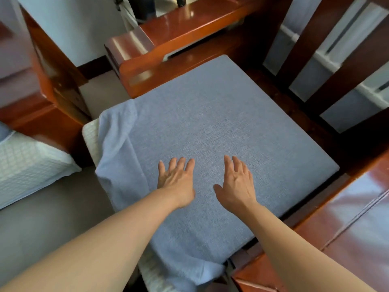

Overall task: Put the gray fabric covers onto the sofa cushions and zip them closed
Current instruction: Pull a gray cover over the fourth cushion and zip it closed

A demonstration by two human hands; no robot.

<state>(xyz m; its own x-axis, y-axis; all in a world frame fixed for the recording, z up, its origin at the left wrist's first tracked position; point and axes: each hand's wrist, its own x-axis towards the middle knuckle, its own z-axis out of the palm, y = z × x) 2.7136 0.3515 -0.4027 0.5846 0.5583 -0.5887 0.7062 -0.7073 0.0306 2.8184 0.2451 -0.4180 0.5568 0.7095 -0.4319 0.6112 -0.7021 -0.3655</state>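
Observation:
A square cushion in a gray-blue fabric cover (214,123) lies on a wooden sofa seat. The cover hangs loose along the cushion's left and near edges, where the white quilted cushion (90,135) shows beyond the fabric. My left hand (176,180) lies flat on the cover with straight fingers. My right hand (235,186) is beside it, fingers straight and spread, on or just above the fabric. Neither hand holds anything. No zipper is visible.
A wooden armrest (160,70) borders the cushion's far-left side and a glossy wooden surface (347,218) lies to the right. The slatted sofa back (322,66) stands at the upper right. A second white quilted cushion (27,163) sits at the left over the gray floor.

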